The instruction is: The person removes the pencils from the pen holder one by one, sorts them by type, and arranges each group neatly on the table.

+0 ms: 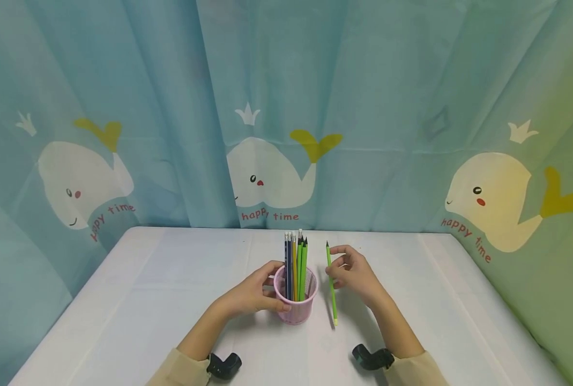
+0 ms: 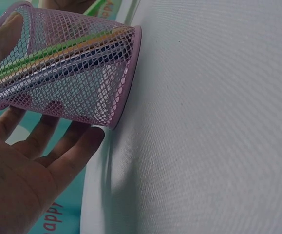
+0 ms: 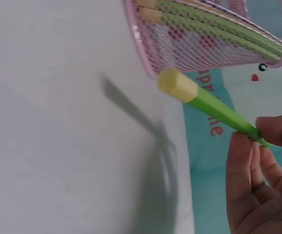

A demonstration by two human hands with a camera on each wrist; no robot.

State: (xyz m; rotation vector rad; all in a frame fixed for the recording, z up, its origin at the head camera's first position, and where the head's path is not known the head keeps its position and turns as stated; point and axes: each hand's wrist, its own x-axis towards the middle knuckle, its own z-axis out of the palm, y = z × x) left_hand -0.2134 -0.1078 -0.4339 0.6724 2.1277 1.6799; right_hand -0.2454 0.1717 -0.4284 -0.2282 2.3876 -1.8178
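Note:
A pink mesh pencil cup (image 1: 296,312) stands upright on the table, holding dark, yellow and green pencils (image 1: 302,273). My left hand (image 1: 253,292) grips it from the left side, thumb at the near rim and fingers round the wall, as the left wrist view also shows. To the right of the cup, my right hand (image 1: 356,272) pinches a green pencil (image 3: 218,111) between thumb and fingertips. That pencil is nearly upright, its dark point up and its pale yellow end down. In the right wrist view, a shadow of it falls on the tabletop.
The white table (image 1: 170,279) reaches back to a blue-green curtain (image 1: 387,107) printed with whales. A black curved device (image 1: 224,366) sits at the left wrist and another black device (image 1: 373,358) at the right wrist.

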